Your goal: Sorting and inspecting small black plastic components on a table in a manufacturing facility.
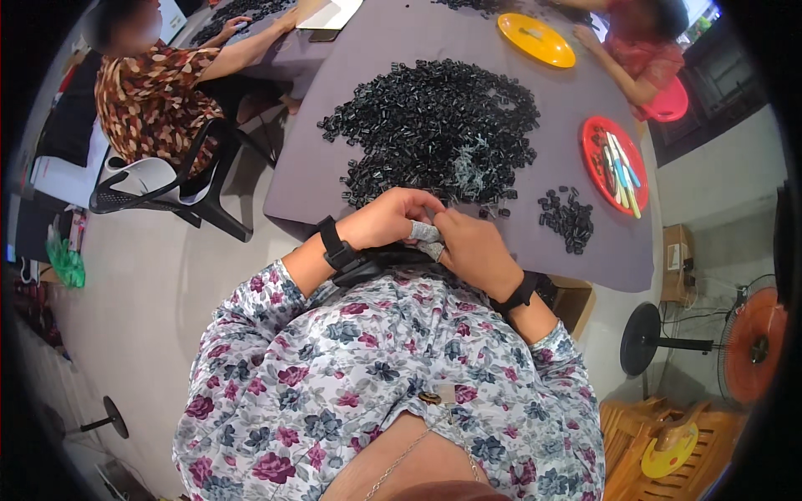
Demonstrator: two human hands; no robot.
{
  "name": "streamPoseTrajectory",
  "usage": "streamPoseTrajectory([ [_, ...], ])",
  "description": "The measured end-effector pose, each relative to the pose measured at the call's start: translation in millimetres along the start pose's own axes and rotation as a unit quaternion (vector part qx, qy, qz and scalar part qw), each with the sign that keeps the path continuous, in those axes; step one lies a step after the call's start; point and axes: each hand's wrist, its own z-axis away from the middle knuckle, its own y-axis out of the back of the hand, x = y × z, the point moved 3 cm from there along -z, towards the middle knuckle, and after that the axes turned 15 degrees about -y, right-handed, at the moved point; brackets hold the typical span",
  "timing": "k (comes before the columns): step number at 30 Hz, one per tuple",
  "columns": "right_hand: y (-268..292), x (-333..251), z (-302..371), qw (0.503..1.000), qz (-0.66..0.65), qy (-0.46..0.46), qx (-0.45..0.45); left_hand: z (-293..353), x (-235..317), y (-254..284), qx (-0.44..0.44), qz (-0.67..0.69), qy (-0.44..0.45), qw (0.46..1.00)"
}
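Note:
My left hand (384,220) and my right hand (483,252) meet at the near edge of the table, fingers curled together. Grey wraps (426,232) cover some of the fingers. Whatever is pinched between the fingertips is hidden by the hands. Just beyond them spreads a large pile of small black plastic pieces (409,125), with a patch of thin pale grey slivers (472,167) on its near right part. A smaller heap of black pieces (566,221) lies to the right of my right hand.
A red plate (591,138) at the right holds several slim-handled tools (618,171). Farther back is a yellow plate (535,40). One person (159,92) sits at the left on a black chair (213,184), another (643,46) at the far right. A fan (756,346) stands at right.

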Motion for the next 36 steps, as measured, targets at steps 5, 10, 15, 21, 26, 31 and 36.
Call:
streamPoseTrajectory([
  [5, -8.1, -2.5, 3.2, 0.999, -0.039, 0.007, 0.023, 1.5, 12.0, -3.5, -0.01, -0.001, 0.008, 1.0],
  [10, -6.3, -3.5, 3.1, 0.997, -0.07, -0.006, -0.012, 1.4, 13.7, -5.1, -0.029, 0.022, 0.019, 0.999],
  [15, -10.6, 2.1, 6.0, 0.991, -0.123, -0.016, -0.042, 0.6, 10.1, -6.1, -0.052, 0.023, 0.012, 0.998],
  [21, -12.5, 6.2, 9.7, 0.99, -0.139, 0.0, -0.034, -0.2, 8.0, -11.9, -0.036, 0.039, 0.028, 0.998],
  [26, -18.4, 14.8, 14.3, 0.989, -0.147, -0.011, -0.035, -0.8, 12.4, -16.9, -0.034, 0.002, 0.036, 0.999],
  [31, 2.9, 21.7, 14.7, 0.994, -0.08, -0.067, 0.016, -1.1, 14.0, -5.4, -0.019, -0.033, -0.061, 0.997],
  [36, 42.2, 67.9, 26.2, 0.968, -0.076, -0.231, 0.056, 29.3, 25.1, 45.6, 0.116, -0.114, -0.081, 0.983],
])
